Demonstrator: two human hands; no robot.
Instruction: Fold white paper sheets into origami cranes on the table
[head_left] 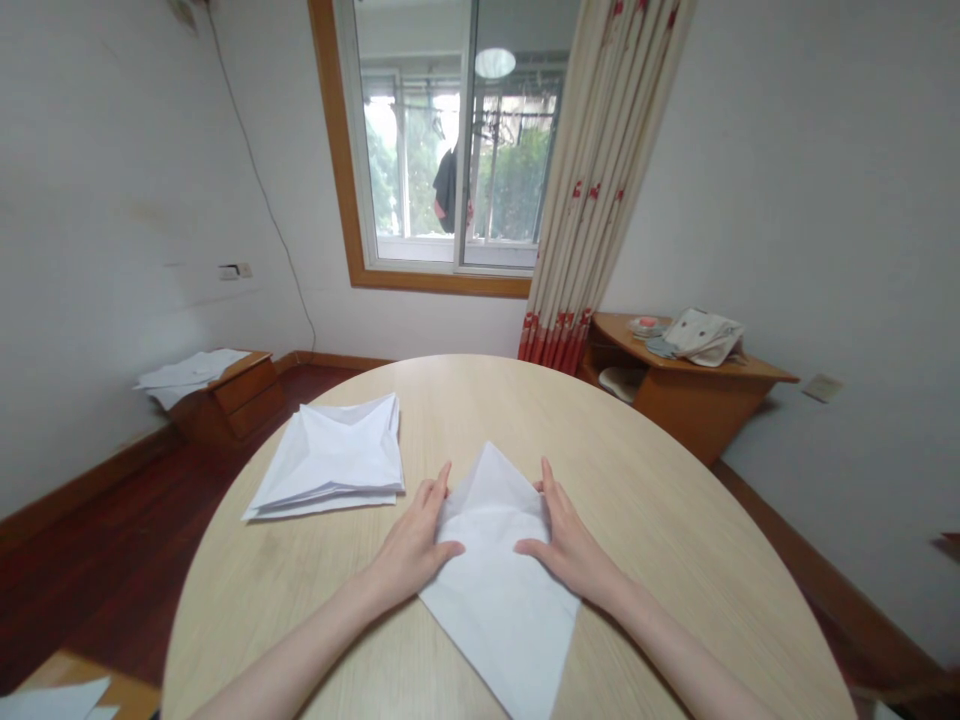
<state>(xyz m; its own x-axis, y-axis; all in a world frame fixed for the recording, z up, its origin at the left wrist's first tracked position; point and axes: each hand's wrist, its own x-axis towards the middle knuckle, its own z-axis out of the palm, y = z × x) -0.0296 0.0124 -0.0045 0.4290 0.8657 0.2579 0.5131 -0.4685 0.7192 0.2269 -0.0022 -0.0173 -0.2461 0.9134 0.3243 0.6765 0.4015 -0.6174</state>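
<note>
A sheet of white paper [499,590], folded to a kite-like shape with a pointed far end, lies on the round table in front of me. My left hand [416,535] grips its left edge, thumb on top and the other fingers along the side. On the opposite edge, my right hand [570,540] holds the paper the same way, its index finger pointing up and away. Creases run across the upper part of the sheet, between the two thumbs. The undersides of the paper and some fingertips are hidden.
A stack of folded white papers [337,450] sits on the left of the round wooden table [637,500]. Beyond are a low cabinet [244,395] with papers on top, a corner desk [675,385] bearing a cloth bag [705,335], and a curtain [592,200] beside the window.
</note>
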